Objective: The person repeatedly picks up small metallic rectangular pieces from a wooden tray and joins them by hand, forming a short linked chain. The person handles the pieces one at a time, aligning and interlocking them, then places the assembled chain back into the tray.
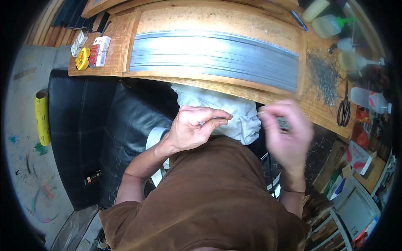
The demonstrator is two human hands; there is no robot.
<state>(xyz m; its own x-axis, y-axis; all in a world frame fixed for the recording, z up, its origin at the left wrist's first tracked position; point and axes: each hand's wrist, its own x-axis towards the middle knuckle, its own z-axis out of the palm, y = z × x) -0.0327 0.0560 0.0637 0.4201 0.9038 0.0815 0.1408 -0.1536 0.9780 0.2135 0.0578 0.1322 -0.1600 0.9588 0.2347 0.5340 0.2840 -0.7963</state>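
My left hand (193,125) is above my lap, thumb and forefinger pinched together on a thin dark sliver whose kind I cannot make out. To its right, my right hand (287,134) is blurred by motion, its fingers curled and the fingertips close together. Small silvery bits (284,124) show by its palm; whether they are held is unclear. Beyond both hands, a wooden frame (129,46) lies on the wooden table with shiny grey strips (209,52) across it. White cloth (217,104) lies beneath the hands at the table's front edge.
Right of the frame are a heap of thin metal pins (324,79), black-handled scissors (344,109), a blue pen (299,21) and several plastic bottles (326,26). At left sit a yellow tape measure (83,58) and small boxes (100,51). A black couch (83,125) stands beside a yellow roll (42,119).
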